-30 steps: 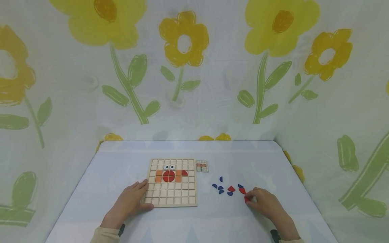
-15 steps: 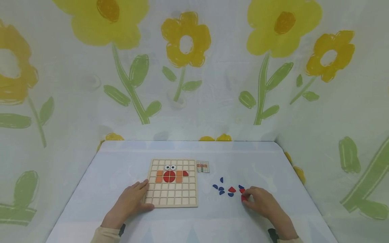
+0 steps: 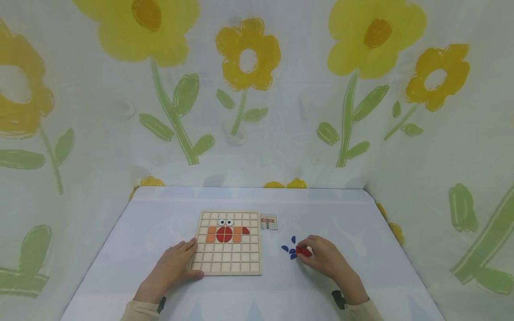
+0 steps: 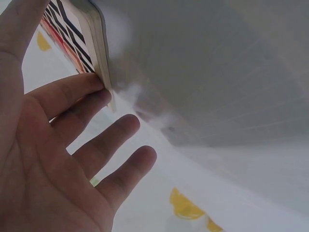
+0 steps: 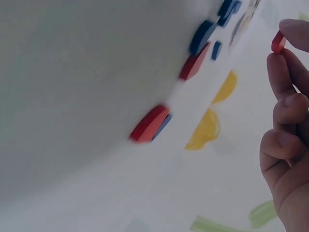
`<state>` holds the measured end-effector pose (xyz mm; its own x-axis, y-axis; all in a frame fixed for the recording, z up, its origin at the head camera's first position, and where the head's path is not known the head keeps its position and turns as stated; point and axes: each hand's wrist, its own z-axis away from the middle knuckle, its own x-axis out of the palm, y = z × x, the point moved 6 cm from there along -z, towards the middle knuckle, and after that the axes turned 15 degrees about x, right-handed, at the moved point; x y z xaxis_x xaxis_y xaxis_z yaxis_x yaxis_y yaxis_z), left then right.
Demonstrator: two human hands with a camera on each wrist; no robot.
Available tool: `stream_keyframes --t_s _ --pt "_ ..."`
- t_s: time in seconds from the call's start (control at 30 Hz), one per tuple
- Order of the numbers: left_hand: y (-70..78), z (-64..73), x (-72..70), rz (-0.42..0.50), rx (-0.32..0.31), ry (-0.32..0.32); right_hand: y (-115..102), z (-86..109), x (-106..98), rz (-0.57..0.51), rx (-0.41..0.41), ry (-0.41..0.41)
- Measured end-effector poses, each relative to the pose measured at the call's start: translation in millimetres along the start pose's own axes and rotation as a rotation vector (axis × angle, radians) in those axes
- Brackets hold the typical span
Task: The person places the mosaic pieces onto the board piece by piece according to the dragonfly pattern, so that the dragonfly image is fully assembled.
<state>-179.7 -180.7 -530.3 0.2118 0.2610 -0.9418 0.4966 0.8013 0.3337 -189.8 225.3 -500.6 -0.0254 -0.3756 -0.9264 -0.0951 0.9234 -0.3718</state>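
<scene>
My left hand (image 3: 172, 266) rests against the left edge and near corner of a wooden grid board (image 3: 226, 267), its fingers fairly straight. Set into the board are two eye tiles (image 3: 225, 222), orange tiles (image 3: 210, 234), a red circle of quarter pieces (image 3: 224, 234) and one more red quarter piece (image 3: 246, 230). Right of the board, my right hand (image 3: 324, 257) pinches a red quarter-circle piece (image 5: 278, 42) between thumb and forefinger, just off the table in the right wrist view. Other red pieces (image 5: 150, 124) lie on the table, partly hidden by that hand in the head view.
Several blue half-round pieces (image 3: 284, 248) lie between the board and my right hand. A small printed pattern card (image 3: 268, 222) sits beside the board's upper right corner. Flower-patterned cloth (image 3: 289, 147) hangs behind the white table (image 3: 225, 301).
With the red piece pinched, my right hand has moved left and slightly away from me, over the loose pieces. My left hand and the board have stayed in place.
</scene>
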Motion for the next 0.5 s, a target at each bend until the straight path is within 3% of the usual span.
stream_keyframes --t_s 0.23,0.5 --pt "1.4 -0.9 -0.6 -0.003 0.006 0.005 -34 -13.4 9 -0.110 -0.095 0.072" --pt "3.9 -1.2 -2.5 0.015 -0.023 -0.010 -73 -32.9 25 -0.136 -0.151 0.100"
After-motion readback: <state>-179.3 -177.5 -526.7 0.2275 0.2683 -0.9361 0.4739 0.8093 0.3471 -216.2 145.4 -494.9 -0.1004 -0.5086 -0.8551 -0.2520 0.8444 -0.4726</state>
